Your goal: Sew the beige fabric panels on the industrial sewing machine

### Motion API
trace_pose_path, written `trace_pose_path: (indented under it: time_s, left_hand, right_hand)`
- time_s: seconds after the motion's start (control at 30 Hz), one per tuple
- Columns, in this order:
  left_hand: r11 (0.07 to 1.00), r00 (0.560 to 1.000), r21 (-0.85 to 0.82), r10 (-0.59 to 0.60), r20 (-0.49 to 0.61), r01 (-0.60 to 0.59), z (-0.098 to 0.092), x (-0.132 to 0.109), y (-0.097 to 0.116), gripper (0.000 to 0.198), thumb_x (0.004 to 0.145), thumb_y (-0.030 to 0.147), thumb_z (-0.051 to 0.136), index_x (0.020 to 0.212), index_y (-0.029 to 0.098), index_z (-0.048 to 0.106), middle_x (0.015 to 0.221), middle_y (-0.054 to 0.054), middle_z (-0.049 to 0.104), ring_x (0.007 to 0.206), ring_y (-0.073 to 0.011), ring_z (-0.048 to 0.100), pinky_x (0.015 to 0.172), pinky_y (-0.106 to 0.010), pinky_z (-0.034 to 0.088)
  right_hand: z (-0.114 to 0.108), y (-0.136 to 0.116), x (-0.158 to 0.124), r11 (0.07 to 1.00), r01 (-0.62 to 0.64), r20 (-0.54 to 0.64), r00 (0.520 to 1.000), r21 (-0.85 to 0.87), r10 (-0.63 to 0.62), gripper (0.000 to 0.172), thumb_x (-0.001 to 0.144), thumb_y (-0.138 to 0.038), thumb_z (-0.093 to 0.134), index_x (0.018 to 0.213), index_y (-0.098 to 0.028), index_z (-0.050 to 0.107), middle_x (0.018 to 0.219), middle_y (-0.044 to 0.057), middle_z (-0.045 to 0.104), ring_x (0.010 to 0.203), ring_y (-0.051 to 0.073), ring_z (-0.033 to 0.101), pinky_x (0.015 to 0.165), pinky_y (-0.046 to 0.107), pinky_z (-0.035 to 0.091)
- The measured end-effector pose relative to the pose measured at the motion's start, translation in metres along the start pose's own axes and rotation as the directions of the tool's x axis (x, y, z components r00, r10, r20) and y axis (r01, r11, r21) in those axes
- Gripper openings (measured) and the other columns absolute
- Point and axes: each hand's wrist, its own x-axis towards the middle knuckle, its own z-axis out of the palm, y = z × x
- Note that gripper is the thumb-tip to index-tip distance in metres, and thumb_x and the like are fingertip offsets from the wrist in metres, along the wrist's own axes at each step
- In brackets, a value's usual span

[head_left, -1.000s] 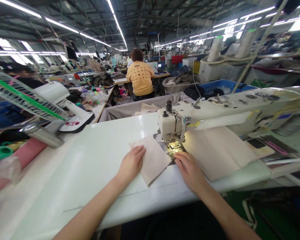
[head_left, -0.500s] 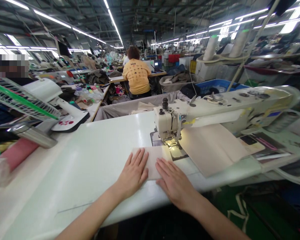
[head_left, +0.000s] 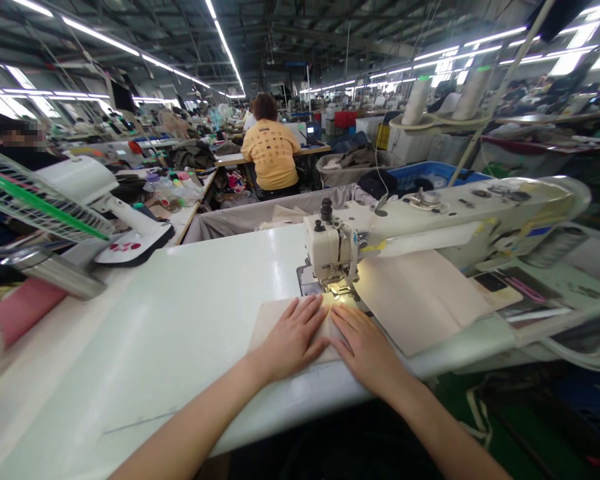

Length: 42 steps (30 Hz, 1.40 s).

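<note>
A small beige fabric piece (head_left: 270, 317) lies on the pale table in front of the sewing machine (head_left: 330, 247). My left hand (head_left: 295, 337) rests flat on it, fingers stretched toward the lit presser foot (head_left: 341, 289). Close beside it, my right hand (head_left: 363, 343) lies with extended fingers at the fabric's right part, just below the foot. The fingertips of both hands nearly meet and cover part of the cloth. A larger beige panel (head_left: 420, 300) lies under the machine arm, right of the needle area.
At the left stand a white fan (head_left: 135, 233), a steel flask (head_left: 55, 270) and a pink roll (head_left: 25, 310). A phone (head_left: 491, 282) and a thread cone (head_left: 557, 245) are at the right. Beyond the table are a cloth-lined bin (head_left: 220, 223) and a seated person (head_left: 271, 153).
Both hands have moved toward the presser foot and closer together. The small fabric now reaches further right under them, with more of its left part showing. The view has shifted slightly.
</note>
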Motion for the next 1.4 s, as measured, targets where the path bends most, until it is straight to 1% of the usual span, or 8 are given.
trace_pose_path:
  time_s: [0.3, 0.5, 0.73, 0.87, 1.0, 1.1, 1.2, 1.4]
  left_hand:
    - [1.000, 1.000, -0.001, 0.011, -0.020, -0.011, 0.002, 0.002, -0.013, 0.060, 0.102, 0.051, 0.044, 0.153, 0.020, 0.039, 0.161, -0.014, 0.034, 0.150, -0.0289, 0.031, 0.122, -0.052, 0.026]
    - [1.000, 0.999, 0.006, 0.013, -0.030, -0.013, 0.000, 0.002, -0.011, 0.058, 0.103, 0.050, 0.043, 0.152, 0.019, 0.040, 0.161, -0.014, 0.035, 0.150, -0.0292, 0.031, 0.122, -0.053, 0.026]
    - [1.000, 1.000, 0.013, 0.016, 0.003, -0.016, -0.002, 0.005, -0.020, 0.061, 0.102, 0.048, 0.046, 0.154, 0.018, 0.038, 0.162, -0.015, 0.032, 0.150, -0.0302, 0.029, 0.122, -0.053, 0.025]
    - [0.999, 0.998, 0.030, 0.016, 0.055, -0.018, -0.008, 0.000, -0.015, 0.057, 0.103, 0.044, 0.045, 0.154, 0.020, 0.038, 0.164, -0.014, 0.028, 0.152, -0.0309, 0.025, 0.122, -0.055, 0.024]
    - [0.984, 0.980, -0.061, 0.172, 0.099, -0.167, -0.015, -0.016, 0.005, 0.048, 0.105, 0.029, 0.042, 0.152, 0.029, 0.041, 0.159, -0.006, 0.041, 0.150, -0.0260, 0.032, 0.123, -0.051, 0.025]
    - [0.967, 0.969, -0.123, 0.235, 0.076, -0.225, -0.016, -0.024, 0.013, 0.049, 0.104, 0.028, 0.045, 0.153, 0.029, 0.040, 0.155, -0.005, 0.047, 0.147, -0.0251, 0.037, 0.123, -0.049, 0.027]
    - [0.968, 0.972, -0.122, 0.226, 0.068, -0.217, -0.015, -0.021, 0.007, 0.046, 0.105, 0.030, 0.044, 0.151, 0.027, 0.043, 0.154, -0.006, 0.048, 0.146, -0.0264, 0.039, 0.122, -0.050, 0.028]
    - [0.967, 0.971, -0.114, 0.234, 0.046, -0.227, -0.015, -0.002, -0.022, 0.043, 0.106, 0.031, 0.042, 0.148, 0.024, 0.047, 0.152, -0.010, 0.050, 0.143, -0.0254, 0.043, 0.121, -0.051, 0.029]
  right_hand:
    - [0.002, 0.005, 0.009, 0.999, -0.004, -0.022, 1.000, 0.044, 0.005, 0.046, 0.095, -0.025, 0.055, 0.140, -0.018, 0.056, 0.143, 0.015, 0.059, 0.133, 0.031, 0.054, 0.111, 0.054, 0.046]
    - [0.002, 0.005, 0.008, 1.000, 0.003, -0.029, 1.000, 0.024, -0.002, 0.045, 0.096, -0.027, 0.054, 0.140, -0.018, 0.056, 0.142, 0.015, 0.060, 0.133, 0.031, 0.054, 0.111, 0.054, 0.046]
    - [0.002, 0.003, 0.013, 1.000, -0.001, -0.008, 1.000, -0.014, 0.001, 0.044, 0.096, -0.026, 0.054, 0.139, -0.017, 0.057, 0.143, 0.014, 0.059, 0.133, 0.031, 0.053, 0.112, 0.056, 0.044]
    - [-0.002, -0.001, -0.001, 0.999, -0.011, -0.005, 1.000, -0.041, 0.011, 0.044, 0.096, -0.029, 0.055, 0.138, -0.015, 0.058, 0.143, 0.015, 0.059, 0.133, 0.032, 0.053, 0.110, 0.054, 0.046]
    - [-0.012, -0.003, -0.027, 0.999, 0.037, 0.013, 0.999, -0.035, -0.037, 0.040, 0.100, -0.030, 0.051, 0.137, -0.015, 0.059, 0.141, 0.013, 0.062, 0.131, 0.029, 0.056, 0.111, 0.050, 0.046]
    - [-0.017, -0.001, -0.037, 0.994, 0.102, 0.016, 0.995, -0.026, -0.101, 0.038, 0.103, -0.027, 0.045, 0.137, -0.016, 0.058, 0.139, 0.012, 0.063, 0.131, 0.027, 0.057, 0.111, 0.049, 0.046]
    - [-0.016, 0.004, -0.029, 0.993, 0.115, 0.010, 0.993, -0.037, -0.115, 0.037, 0.103, -0.025, 0.043, 0.135, -0.014, 0.060, 0.137, 0.013, 0.064, 0.129, 0.029, 0.058, 0.110, 0.052, 0.047]
    - [-0.009, 0.009, 0.006, 0.997, 0.077, -0.011, 0.997, 0.014, -0.077, 0.034, 0.101, -0.024, 0.049, 0.131, -0.012, 0.062, 0.132, 0.014, 0.066, 0.124, 0.030, 0.058, 0.109, 0.052, 0.047]
